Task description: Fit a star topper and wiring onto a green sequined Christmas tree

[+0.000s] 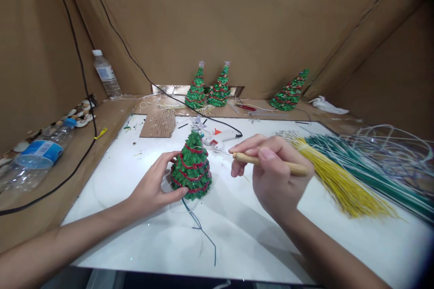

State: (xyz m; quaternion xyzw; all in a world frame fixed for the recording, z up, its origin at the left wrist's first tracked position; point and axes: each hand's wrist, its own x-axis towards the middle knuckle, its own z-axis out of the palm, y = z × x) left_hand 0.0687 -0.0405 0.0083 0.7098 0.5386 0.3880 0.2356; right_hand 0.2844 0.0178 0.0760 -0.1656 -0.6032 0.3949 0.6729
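A small green Christmas tree [191, 167] with red garland and a pale star on top stands upright on the white board. My left hand [159, 185] grips its lower left side, thumb in front and fingers partly hidden behind. In my right hand [274, 167] is an awl [249, 158] with a wooden handle, held like a pen. Its thin metal shaft points left, and the tip is at the upper right side of the tree; whether it touches cannot be made out. Dark green wires [200, 226] trail from the tree's base toward me.
Behind the tree lies a white glue gun [224, 137] with a black cord. Bundles of yellow wires [346, 180] and green wires [366, 176] lie right. More trees [195, 88] and red-handled pliers [247, 107] are at the back. Plastic bottles [40, 156] and a cardboard piece [158, 123] are left.
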